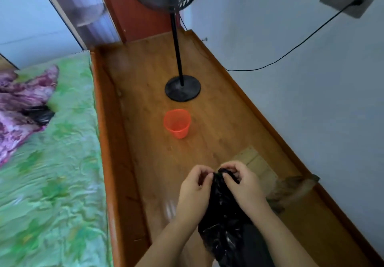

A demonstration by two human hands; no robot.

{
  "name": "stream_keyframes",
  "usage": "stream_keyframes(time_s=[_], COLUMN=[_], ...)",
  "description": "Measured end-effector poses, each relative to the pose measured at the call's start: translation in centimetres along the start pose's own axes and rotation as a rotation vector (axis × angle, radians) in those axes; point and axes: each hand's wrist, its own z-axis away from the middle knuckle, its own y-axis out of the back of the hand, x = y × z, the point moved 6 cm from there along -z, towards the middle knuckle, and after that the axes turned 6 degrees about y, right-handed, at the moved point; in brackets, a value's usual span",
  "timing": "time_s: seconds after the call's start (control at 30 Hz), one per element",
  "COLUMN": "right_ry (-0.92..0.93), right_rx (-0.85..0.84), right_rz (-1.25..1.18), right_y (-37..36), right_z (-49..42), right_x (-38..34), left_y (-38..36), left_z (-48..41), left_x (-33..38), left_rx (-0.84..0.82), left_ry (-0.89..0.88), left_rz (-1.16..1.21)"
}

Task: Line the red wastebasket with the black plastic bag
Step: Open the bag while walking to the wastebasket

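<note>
A small red mesh wastebasket [177, 123] stands upright and unlined on the wooden floor, about mid-frame. Well in front of it, near the bottom of the view, both my hands hold a crumpled black plastic bag [223, 214] that hangs down between my forearms. My left hand [196, 185] pinches the bag's top edge from the left. My right hand [241, 180] grips the same bunched top edge from the right, fingers curled over it. The bag's mouth looks closed and bunched.
A black standing fan, base [182, 88], stands behind the basket, its cord running to a wall socket [347, 2]. A bed with a green cover [52, 163] and wooden frame lies left. A white wall borders the right. A brownish object [291, 190] lies by the wall.
</note>
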Motion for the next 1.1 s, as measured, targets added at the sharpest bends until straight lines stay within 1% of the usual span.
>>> stream_keyframes(time_s=[0.2,0.4,0.53,0.73,0.87,0.93,1.1], right_ry=[0.058,0.085,0.111,0.119,0.078,0.087,0.197], right_rx=[-0.162,-0.216,-0.234,-0.212,-0.209,-0.244,-0.324], right_rz=[0.029,0.069,0.117,0.162,0.184,0.187,0.209], right_y=[-1.5,-1.8,-2.0,-2.6,-4.6,-6.3,-11.0], right_z=[-3.5,-6.2,-9.5,-17.4,-24.6,-28.3,-36.5], right_x=[-1.0,-1.4,-1.9,-2.7,-4.3,-6.1,-10.1], left_y=[1.7,1.6,1.9,2.1,4.7,6.9,12.3], left_z=[-1.7,-3.8,-7.1,-16.2,-23.8,-27.4,-35.1], left_x=[-0.4,-1.0,-0.7,-0.7,0.1,0.6,1.2], left_rx=[0.156,0.159,0.194,0.143,0.11,0.126,0.22], left_ry=[0.044,0.083,0.043,0.034,0.011,0.005,-0.006], left_rz=[-0.001,0.026,0.013,0.076,0.092,0.083,0.061])
